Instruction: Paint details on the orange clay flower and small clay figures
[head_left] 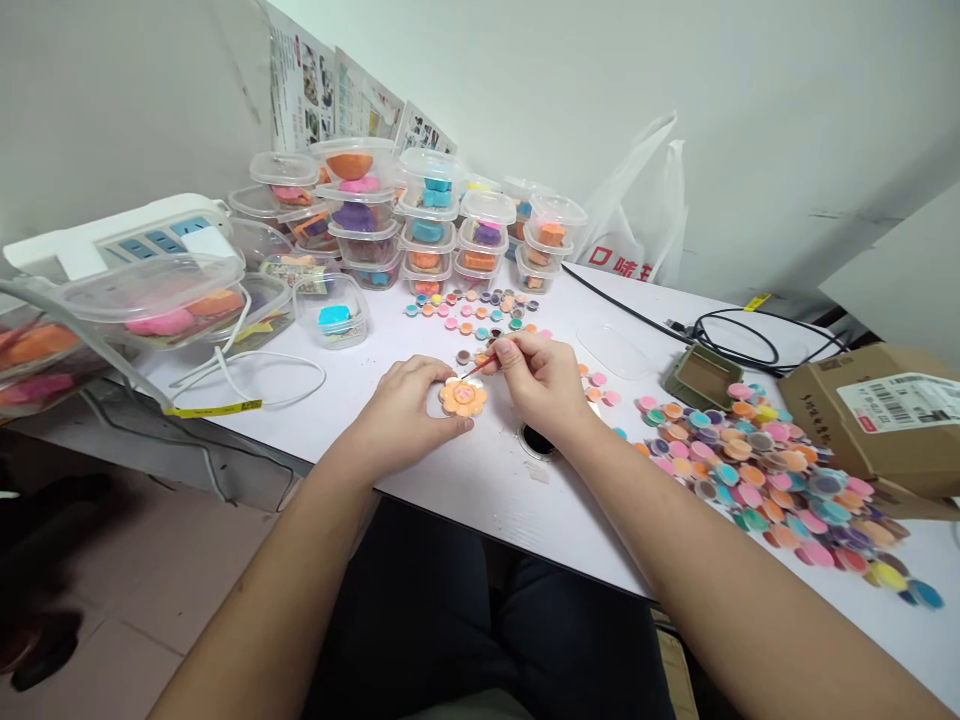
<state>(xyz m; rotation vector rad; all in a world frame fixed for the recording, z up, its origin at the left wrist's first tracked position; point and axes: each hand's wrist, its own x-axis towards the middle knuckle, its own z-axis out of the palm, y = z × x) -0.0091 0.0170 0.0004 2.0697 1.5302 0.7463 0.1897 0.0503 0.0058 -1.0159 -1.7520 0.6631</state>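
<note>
- Steadying a flower-shaped piece (463,400) by its edge, the person's left hand (405,415) has it between thumb and fingers, thumb on the near side, fingers on the far
- The piece is at the front of the desk (442,483), between the two hands; whether it rests on the surface or is slightly raised cannot be told
- The right hand (544,385) is closed in a pinch on a thin brush (480,366), its tip at the whitish upper edge of the orange petals
- Judging by its small, chunky look, the flower is probably light and stiff, perhaps plaster or something similar, so a gentle pinch should do and a drop could chip a petal
- Any wet colour would make the face slippery and easy to smear, so the scalloped rim seems the best hold, with fingertips off the raised centre
- The brush looks light and slender, its bristles presumably soft; low on the handle is a sensible grip
- A round dark pot (538,440) stands just beside the right wrist and could be knocked by it
</note>
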